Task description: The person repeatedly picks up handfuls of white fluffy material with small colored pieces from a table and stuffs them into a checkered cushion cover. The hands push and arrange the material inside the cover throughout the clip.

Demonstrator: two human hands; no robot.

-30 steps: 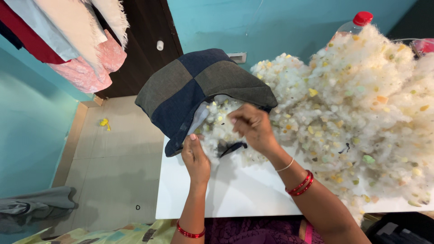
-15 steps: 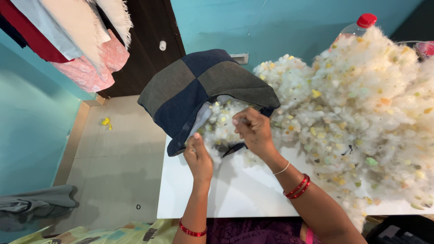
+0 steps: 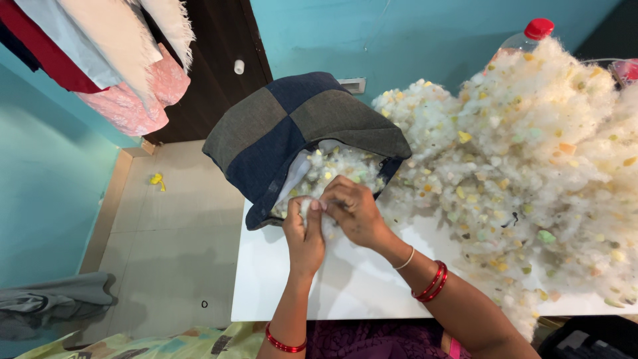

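The person's left hand [image 3: 304,231] and right hand [image 3: 352,211] meet at the open mouth of a patchwork cushion cover of dark blue and grey fabric squares [image 3: 292,126]. The cover rests on the far left corner of the white flat-topped desk [image 3: 345,286], its closed end hanging past the desk edge over the floor and its open end facing the person. Both hands are closed, fingertips pinched together on the cover's near open edge, where a pale inner lining shows; the two grips touch each other, thumb against fingers. How much cloth each grip holds cannot be told, because the fingers hide it.

Inside the opening lies white fluffy stuffing flecked with yellow and green foam bits [image 3: 332,169], filling the cover up to its mouth. A far larger heap of the same loose white stuffing [image 3: 531,153] covers the right part of the desk, starting just beside the cover and rising high toward the back wall. A clear plastic bottle with a red cap [image 3: 528,34] stands behind the heap, mostly hidden by it.

Red bangles sit on both wrists, and the right one also carries a thin white band. To the left, below the desk, is a pale tiled floor [image 3: 173,233] with a crumpled grey cloth [image 3: 53,306] lying on it. Pink and white garments [image 3: 113,60] hang at the upper left against the turquoise wall [image 3: 399,33].
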